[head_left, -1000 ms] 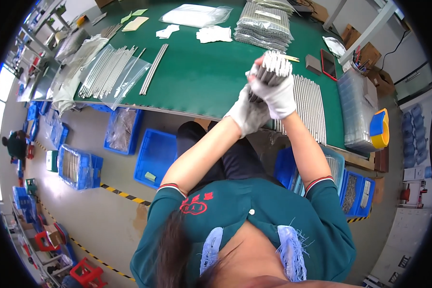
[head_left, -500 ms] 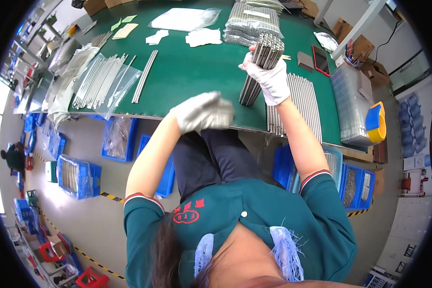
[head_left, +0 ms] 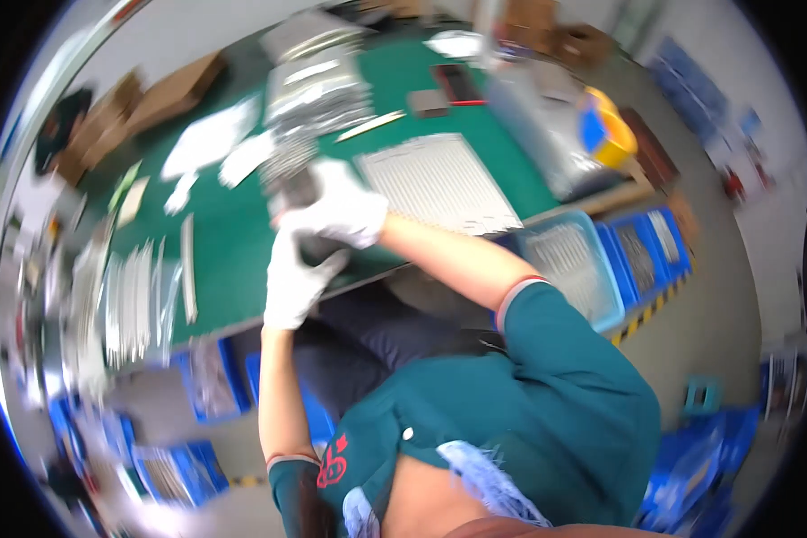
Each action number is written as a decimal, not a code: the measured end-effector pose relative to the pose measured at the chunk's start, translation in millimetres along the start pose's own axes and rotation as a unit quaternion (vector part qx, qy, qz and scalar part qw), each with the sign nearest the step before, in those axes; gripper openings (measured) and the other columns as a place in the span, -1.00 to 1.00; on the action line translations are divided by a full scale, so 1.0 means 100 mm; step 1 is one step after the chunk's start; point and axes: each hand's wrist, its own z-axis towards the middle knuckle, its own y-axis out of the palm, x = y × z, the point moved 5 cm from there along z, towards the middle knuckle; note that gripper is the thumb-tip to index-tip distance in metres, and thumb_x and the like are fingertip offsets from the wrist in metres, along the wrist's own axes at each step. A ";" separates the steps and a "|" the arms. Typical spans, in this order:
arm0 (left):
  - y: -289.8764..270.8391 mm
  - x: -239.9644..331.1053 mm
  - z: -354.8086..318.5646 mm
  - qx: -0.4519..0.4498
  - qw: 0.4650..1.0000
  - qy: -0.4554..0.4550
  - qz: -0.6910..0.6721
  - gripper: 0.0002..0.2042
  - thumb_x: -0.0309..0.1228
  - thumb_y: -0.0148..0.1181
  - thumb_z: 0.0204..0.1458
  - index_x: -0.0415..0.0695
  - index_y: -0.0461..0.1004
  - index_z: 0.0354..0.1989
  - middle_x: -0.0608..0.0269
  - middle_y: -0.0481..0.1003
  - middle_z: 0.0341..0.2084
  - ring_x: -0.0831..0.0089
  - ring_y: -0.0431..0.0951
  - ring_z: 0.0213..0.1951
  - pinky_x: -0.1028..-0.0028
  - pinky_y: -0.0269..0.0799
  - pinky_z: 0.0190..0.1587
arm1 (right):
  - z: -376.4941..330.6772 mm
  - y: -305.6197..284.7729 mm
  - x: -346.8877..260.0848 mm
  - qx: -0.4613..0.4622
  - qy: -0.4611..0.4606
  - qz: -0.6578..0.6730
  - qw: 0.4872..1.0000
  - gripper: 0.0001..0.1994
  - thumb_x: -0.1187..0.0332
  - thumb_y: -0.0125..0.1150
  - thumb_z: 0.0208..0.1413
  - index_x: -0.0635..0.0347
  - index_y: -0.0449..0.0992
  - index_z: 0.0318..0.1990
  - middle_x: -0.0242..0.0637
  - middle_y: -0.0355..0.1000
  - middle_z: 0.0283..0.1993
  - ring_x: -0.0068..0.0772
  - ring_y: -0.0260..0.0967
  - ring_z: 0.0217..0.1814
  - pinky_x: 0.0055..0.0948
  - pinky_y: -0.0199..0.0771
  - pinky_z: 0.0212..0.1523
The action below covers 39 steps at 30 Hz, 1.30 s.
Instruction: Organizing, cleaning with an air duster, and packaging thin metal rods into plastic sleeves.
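Rod bundle, silvery grey, blurred

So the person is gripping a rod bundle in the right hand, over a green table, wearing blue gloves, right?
Not quite: the gloves are white, as the head view shows. The right hand does grip the rod bundle over the green table.

The left hand and right hand are covered in matt cloth. The bundle is formed of metal rods, its finish lost in blur. The worktop is smoothly faced. The stack is wrapped in glossy plastic. The tub is moulded in plastic, the carton made of matt cardboard, the shirt of cloth.
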 end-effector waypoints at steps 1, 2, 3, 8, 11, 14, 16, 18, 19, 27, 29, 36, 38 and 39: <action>0.17 -0.21 0.14 -0.063 0.994 -0.023 -0.082 -0.63 -0.35 0.36 -0.14 -0.21 0.52 -0.13 0.07 0.58 -0.29 0.31 0.60 -0.23 0.46 0.47 -0.11 | 0.06 0.09 -0.01 -0.042 -0.006 -0.003 0.999 -0.64 0.31 0.43 -0.25 0.29 0.51 -0.28 -0.29 0.53 -0.39 -0.52 0.46 -0.34 -0.44 0.47 -0.25; 0.20 -0.24 0.18 -0.030 0.996 0.021 -0.085 -0.70 -0.42 0.37 -0.16 -0.29 0.55 -0.24 0.11 0.60 -0.38 0.39 0.61 -0.32 0.46 0.49 -0.17 | 0.10 0.11 0.01 -0.076 -0.030 -0.047 0.996 -0.63 0.28 0.43 -0.25 0.29 0.51 -0.28 -0.29 0.53 -0.39 -0.49 0.46 -0.36 -0.44 0.47 -0.26; 0.25 -0.28 0.22 0.006 0.976 0.019 -0.219 -0.67 -0.49 0.36 -0.17 -0.37 0.51 -0.21 0.09 0.59 -0.32 0.40 0.59 -0.26 0.44 0.47 -0.13 | 0.12 0.12 0.04 -0.120 -0.037 -0.038 0.991 -0.60 0.24 0.45 -0.26 0.27 0.50 -0.27 -0.28 0.53 -0.39 -0.47 0.45 -0.35 -0.44 0.46 -0.27; 0.48 -0.70 0.31 0.142 0.940 0.068 -0.303 -0.69 -0.58 0.33 -0.13 -0.37 0.43 -0.18 0.10 0.52 -0.36 0.43 0.52 -0.32 0.43 0.47 -0.18 | 0.27 0.08 -0.40 -0.020 -0.165 0.063 0.984 -0.26 0.23 0.50 -0.26 0.31 0.31 0.13 -0.29 0.44 -0.21 -0.43 0.41 -0.09 -0.48 0.41 -0.07; 0.53 -0.50 0.30 0.146 0.931 0.097 -0.320 -0.79 -0.70 0.17 -0.04 -0.33 0.39 -0.19 0.25 0.47 -0.45 0.50 0.47 -0.43 0.49 0.44 -0.30 | 0.36 0.08 -0.57 -0.039 -0.180 -0.021 0.983 -0.65 0.15 0.40 -0.12 0.13 0.58 -0.19 -0.33 0.55 -0.37 -0.44 0.50 -0.29 -0.50 0.46 -0.26; 0.37 -0.48 0.37 0.108 0.967 0.107 -0.202 -0.76 -0.66 0.21 -0.02 -0.35 0.39 -0.15 0.21 0.49 -0.36 0.52 0.47 -0.41 0.50 0.43 -0.25 | 0.37 0.10 -0.52 -0.013 -0.244 -0.178 0.953 -0.76 0.12 0.26 -0.06 0.09 0.60 -0.43 -0.32 0.54 -0.36 -0.29 0.49 -0.25 -0.39 0.45 -0.25; 0.13 -0.16 0.40 0.174 0.959 0.086 -0.205 -0.65 -0.61 0.30 -0.08 -0.42 0.39 -0.09 0.11 0.51 -0.31 0.41 0.50 -0.30 0.46 0.44 -0.14 | 0.39 0.12 -0.51 -0.008 -0.233 -0.221 0.947 -0.72 0.06 0.27 -0.09 0.08 0.61 -0.46 -0.32 0.53 -0.35 -0.28 0.49 -0.26 -0.38 0.45 -0.27; 0.07 -0.18 0.44 0.197 0.956 0.107 -0.191 -0.58 -0.56 0.16 0.03 -0.36 0.26 0.08 0.10 0.46 -0.17 0.45 0.47 -0.21 0.48 0.43 -0.10 | 0.36 0.12 -0.52 -0.003 -0.239 -0.209 0.948 -0.72 0.05 0.29 -0.11 0.07 0.61 -0.47 -0.33 0.54 -0.34 -0.29 0.50 -0.26 -0.38 0.46 -0.28; 0.11 -0.24 0.48 0.206 0.966 0.112 -0.107 -0.60 -0.52 0.05 0.09 -0.33 0.23 0.12 0.13 0.43 -0.12 0.46 0.44 -0.15 0.51 0.40 -0.08 | 0.34 0.12 -0.52 0.004 -0.246 -0.199 0.949 -0.71 0.03 0.31 -0.14 0.07 0.61 -0.48 -0.33 0.54 -0.34 -0.30 0.50 -0.26 -0.38 0.47 -0.29; 0.10 -0.26 0.62 0.129 0.949 0.098 -0.272 -0.64 -0.43 -0.20 0.22 -0.22 0.14 0.19 0.17 0.33 0.01 0.50 0.36 -0.03 0.53 0.30 0.02 | 0.23 0.12 -0.54 0.047 -0.273 -0.216 0.936 -0.72 0.06 0.34 -0.17 0.09 0.57 -0.56 -0.31 0.56 -0.24 -0.30 0.51 -0.21 -0.35 0.48 -0.27; -0.03 -0.53 0.69 0.190 0.957 0.162 0.146 -0.66 -0.45 -0.17 0.21 -0.25 0.16 0.15 0.13 0.30 0.06 0.47 0.33 0.03 0.51 0.29 0.05 | 0.20 0.21 -0.60 0.036 -0.263 -0.244 0.933 -0.70 0.04 0.34 -0.18 0.08 0.58 -0.55 -0.32 0.55 -0.22 -0.30 0.50 -0.19 -0.35 0.48 -0.25; -0.13 0.26 0.40 0.224 0.941 0.137 -0.212 -0.75 -0.66 0.23 -0.03 -0.35 0.40 -0.15 0.12 0.50 -0.31 0.45 0.51 -0.37 0.47 0.49 -0.24 | -0.74 -0.73 -1.23 0.039 -0.148 -0.233 0.960 -0.65 0.08 0.37 -0.08 0.14 0.60 -0.25 -0.26 0.54 -0.23 -0.38 0.50 -0.22 -0.47 0.47 -0.19; -0.12 0.16 0.48 0.198 0.928 0.130 -0.288 -0.74 -0.70 0.21 -0.04 -0.38 0.39 -0.14 0.11 0.50 -0.36 0.45 0.51 -0.41 0.48 0.51 -0.29 | -1.29 -1.22 -1.30 0.066 0.077 -0.223 0.970 -0.68 0.15 0.27 0.06 0.23 0.59 -0.20 -0.29 0.56 -0.23 -0.57 0.48 -0.21 -0.57 0.48 -0.19; -0.12 0.16 0.50 0.198 0.924 0.135 -0.298 -0.73 -0.72 0.19 -0.05 -0.40 0.38 -0.14 0.10 0.50 -0.36 0.43 0.51 -0.41 0.46 0.52 -0.28 | -1.64 -1.48 -1.15 0.100 0.170 -0.106 0.975 -0.70 0.17 0.24 0.08 0.25 0.59 -0.21 -0.28 0.55 -0.26 -0.52 0.49 -0.28 -0.57 0.51 -0.21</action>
